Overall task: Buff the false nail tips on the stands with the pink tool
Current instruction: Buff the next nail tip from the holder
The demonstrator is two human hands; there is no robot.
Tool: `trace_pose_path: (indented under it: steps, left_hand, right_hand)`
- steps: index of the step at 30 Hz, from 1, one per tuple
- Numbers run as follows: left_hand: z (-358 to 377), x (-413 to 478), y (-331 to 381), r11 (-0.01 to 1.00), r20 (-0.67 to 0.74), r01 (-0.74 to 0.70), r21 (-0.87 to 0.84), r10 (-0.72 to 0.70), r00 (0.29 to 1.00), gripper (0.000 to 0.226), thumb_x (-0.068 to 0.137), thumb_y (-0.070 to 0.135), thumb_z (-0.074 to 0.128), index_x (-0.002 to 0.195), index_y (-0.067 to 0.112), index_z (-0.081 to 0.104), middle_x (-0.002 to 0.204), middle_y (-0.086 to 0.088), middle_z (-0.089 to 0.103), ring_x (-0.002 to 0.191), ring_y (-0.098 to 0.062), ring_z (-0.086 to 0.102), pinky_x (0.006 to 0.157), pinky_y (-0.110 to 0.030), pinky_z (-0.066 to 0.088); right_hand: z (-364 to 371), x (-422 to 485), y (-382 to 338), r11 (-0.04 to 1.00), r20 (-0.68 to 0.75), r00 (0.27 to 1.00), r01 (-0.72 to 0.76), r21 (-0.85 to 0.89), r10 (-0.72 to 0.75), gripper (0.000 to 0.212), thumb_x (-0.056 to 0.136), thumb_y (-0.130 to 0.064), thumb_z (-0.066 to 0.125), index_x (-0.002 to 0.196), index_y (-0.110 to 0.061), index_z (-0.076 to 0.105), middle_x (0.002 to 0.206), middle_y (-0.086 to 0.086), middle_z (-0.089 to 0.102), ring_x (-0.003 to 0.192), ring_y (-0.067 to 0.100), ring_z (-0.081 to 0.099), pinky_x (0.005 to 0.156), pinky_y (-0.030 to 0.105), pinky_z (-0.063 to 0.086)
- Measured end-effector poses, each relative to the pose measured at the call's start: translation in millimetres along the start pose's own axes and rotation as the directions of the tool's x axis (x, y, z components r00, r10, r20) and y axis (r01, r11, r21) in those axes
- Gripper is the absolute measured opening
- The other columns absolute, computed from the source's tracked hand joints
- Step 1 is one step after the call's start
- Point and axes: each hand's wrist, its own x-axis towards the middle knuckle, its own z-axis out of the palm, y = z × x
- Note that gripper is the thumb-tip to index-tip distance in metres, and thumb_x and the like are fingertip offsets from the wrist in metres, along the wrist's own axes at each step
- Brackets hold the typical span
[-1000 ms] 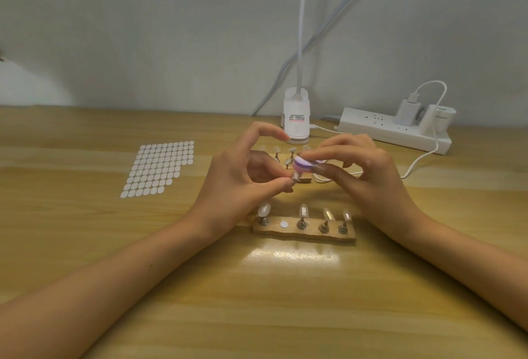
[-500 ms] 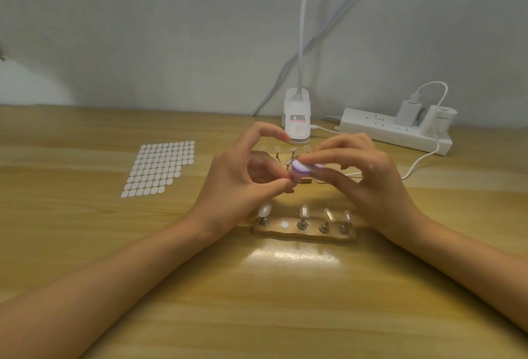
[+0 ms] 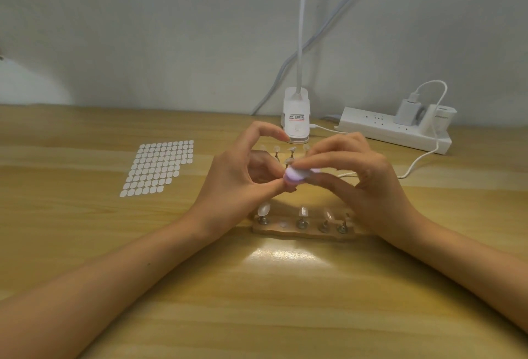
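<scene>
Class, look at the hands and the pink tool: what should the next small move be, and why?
Probably another short stroke of the pink tool across the nail tip. The right hand holds the tool against what the left hand pinches; the tip itself is hidden.

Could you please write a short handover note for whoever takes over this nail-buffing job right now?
Right hand: pinching the pink tool above the table.
Left hand: thumb and fingers closed at the tool's left end, apparently on a small stand; what they hold is hidden.
Near wooden stand base: four pegs with nail tips upright, one slot empty with a white dot.
Far stand: more tips, partly hidden behind the hands.
Done: which tips are already buffed cannot be told.
Left: finish the piece in hand, return it, then work through the remaining tips.
</scene>
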Motion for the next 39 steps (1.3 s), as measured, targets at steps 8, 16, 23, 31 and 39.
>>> trace_pose_path:
  steps: [8, 16, 23, 31, 39]
  left_hand:
    - [-0.4, 0.4, 0.3, 1.0, -0.001, 0.009, -0.01, -0.009, 1.0, 0.051, 0.079, 0.01, 0.083, 0.12, 0.018, 0.054, 0.081, -0.002, 0.078, 0.08, -0.016, 0.077, 0.08, -0.029, 0.061]
    - [0.1, 0.9, -0.5, 1.0, -0.006, 0.012, -0.018, -0.012, 1.0, 0.05, 0.08, 0.008, 0.083, 0.118, 0.019, 0.053, 0.079, -0.004, 0.078, 0.08, -0.018, 0.077, 0.079, -0.032, 0.061]
    - [0.1, 0.1, 0.7, 1.0, -0.013, 0.001, 0.01, -0.001, 1.0, 0.05, 0.079, 0.013, 0.083, 0.119, 0.02, 0.053, 0.078, -0.001, 0.077, 0.079, -0.016, 0.077, 0.076, -0.027, 0.06]
    - [-0.3, 1.0, 0.3, 1.0, -0.033, -0.004, 0.028, 0.005, 0.999, 0.049, 0.078, 0.018, 0.084, 0.116, 0.023, 0.054, 0.076, 0.002, 0.076, 0.078, -0.013, 0.076, 0.071, -0.025, 0.058]
    - [0.0, 2.1, -0.3, 0.998, -0.064, -0.017, 0.067, 0.022, 0.998, 0.046, 0.078, 0.018, 0.084, 0.114, 0.023, 0.056, 0.075, 0.003, 0.075, 0.072, -0.01, 0.073, 0.062, -0.017, 0.051]
  right_hand:
    - [-0.2, 0.1, -2.0, 0.998, -0.003, 0.999, 0.046, -0.047, -0.046, 0.021, 0.087, -0.032, 0.065, 0.107, -0.029, 0.071, 0.1, -0.007, 0.069, 0.098, 0.023, 0.055, 0.084, 0.032, 0.042]
    - [1.6, -0.1, -3.3, 0.998, 0.023, 0.999, 0.05, -0.036, -0.049, 0.021, 0.087, -0.028, 0.066, 0.107, -0.028, 0.073, 0.1, -0.006, 0.069, 0.098, 0.025, 0.055, 0.085, 0.031, 0.042]
    - [0.6, 1.8, -2.8, 0.998, 0.016, 0.998, 0.055, -0.034, -0.054, 0.022, 0.087, -0.03, 0.065, 0.107, -0.025, 0.073, 0.1, -0.007, 0.068, 0.098, 0.02, 0.055, 0.086, 0.033, 0.043]
    - [1.0, 1.7, -3.1, 1.0, 0.007, 1.0, 0.017, -0.002, -0.017, 0.02, 0.088, -0.031, 0.067, 0.107, -0.027, 0.072, 0.101, -0.007, 0.068, 0.1, 0.022, 0.057, 0.086, 0.033, 0.046]
    - [-0.5, 7.1, -5.6, 0.997, -0.004, 0.998, -0.058, 0.056, 0.058, 0.022, 0.085, -0.038, 0.066, 0.105, -0.034, 0.071, 0.093, -0.004, 0.065, 0.094, 0.022, 0.056, 0.08, 0.038, 0.047]
